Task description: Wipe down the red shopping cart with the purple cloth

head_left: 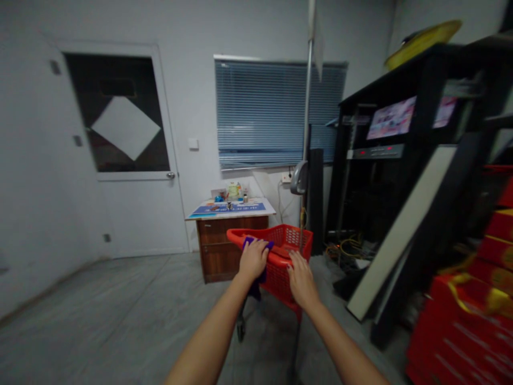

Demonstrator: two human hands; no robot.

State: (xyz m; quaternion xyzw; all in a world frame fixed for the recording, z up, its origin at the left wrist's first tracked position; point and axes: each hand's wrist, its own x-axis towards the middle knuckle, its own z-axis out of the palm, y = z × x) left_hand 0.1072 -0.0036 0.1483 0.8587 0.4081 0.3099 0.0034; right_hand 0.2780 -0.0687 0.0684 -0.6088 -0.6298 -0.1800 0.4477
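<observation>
A red plastic shopping cart [276,272] with a perforated basket stands on the floor ahead of me. My left hand [255,255] is closed on a purple cloth [262,275], pressed to the cart's rim; part of the cloth hangs down its side. My right hand [300,272] has its fingers curled over the cart's edge, to the right of the cloth. Below the basket a dark wheel [241,329] shows at the left.
Behind the cart is a brown wooden cabinet [234,247] with small items on top. A pale panel [401,235] leans against a black rack [425,101] at the right. Red boxes [460,331] are stacked at lower right. A white door [140,214] is at the left.
</observation>
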